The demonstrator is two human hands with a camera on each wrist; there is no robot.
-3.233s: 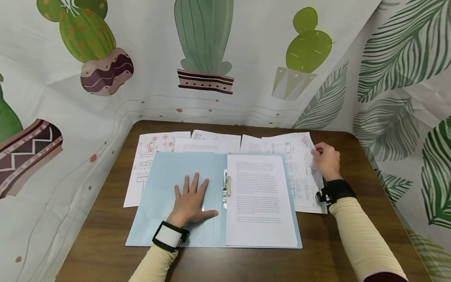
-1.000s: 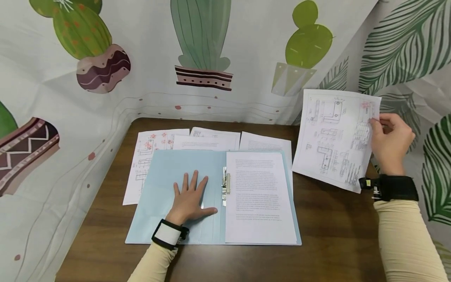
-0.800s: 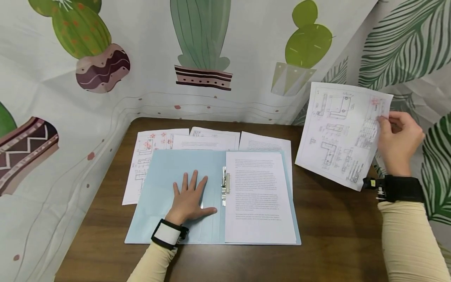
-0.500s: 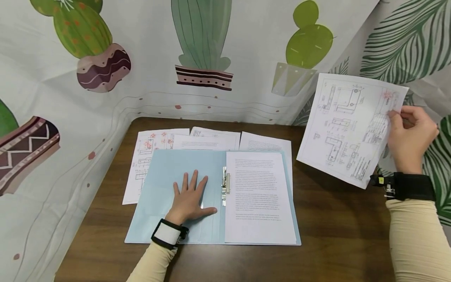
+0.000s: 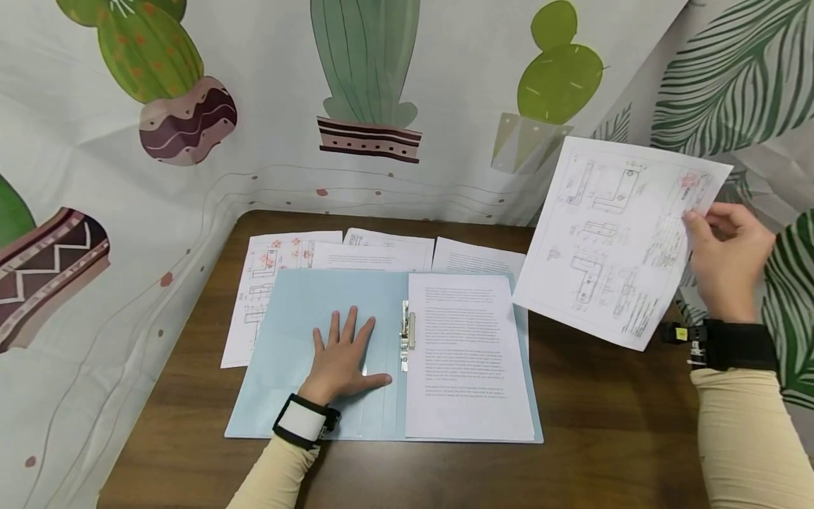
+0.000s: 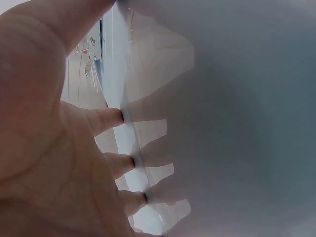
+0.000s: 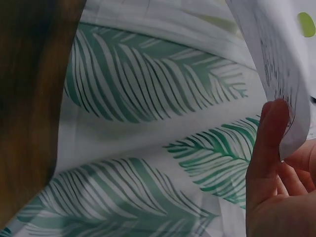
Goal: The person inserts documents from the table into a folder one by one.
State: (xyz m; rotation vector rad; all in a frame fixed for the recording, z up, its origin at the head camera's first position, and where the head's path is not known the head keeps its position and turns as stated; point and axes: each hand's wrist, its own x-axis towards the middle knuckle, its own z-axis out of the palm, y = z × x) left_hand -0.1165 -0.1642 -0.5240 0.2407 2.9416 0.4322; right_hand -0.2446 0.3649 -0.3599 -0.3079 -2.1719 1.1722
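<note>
A light blue folder (image 5: 267, 396) lies spread on the table, a metal clip (image 5: 408, 336) along its spine. On its right side rests a stack of printed pages (image 5: 467, 360). My left hand (image 5: 343, 364) presses on the left cover, fingers spread; the left wrist view shows its fingertips (image 6: 129, 160) against the glossy cover. Raised off the table at the right, a sheet of paper with technical drawings (image 5: 610, 240) hangs tilted, its lower left corner overlapping the folder's right edge in the head view. My right hand (image 5: 731, 258) pinches its right edge between thumb and fingers.
Behind the folder, and partly under it, lie a drawing sheet with red marks (image 5: 254, 283) and printed sheets (image 5: 381, 256), with one more text page (image 5: 481, 258) at the right. A cactus-print cloth (image 5: 458, 92) hangs behind the wooden table (image 5: 598, 438).
The right hand has lifted the drawing sheet off the right-hand papers, carried it up and right, and most recently moved slightly back left and down. The left hand has stayed on the cover.
</note>
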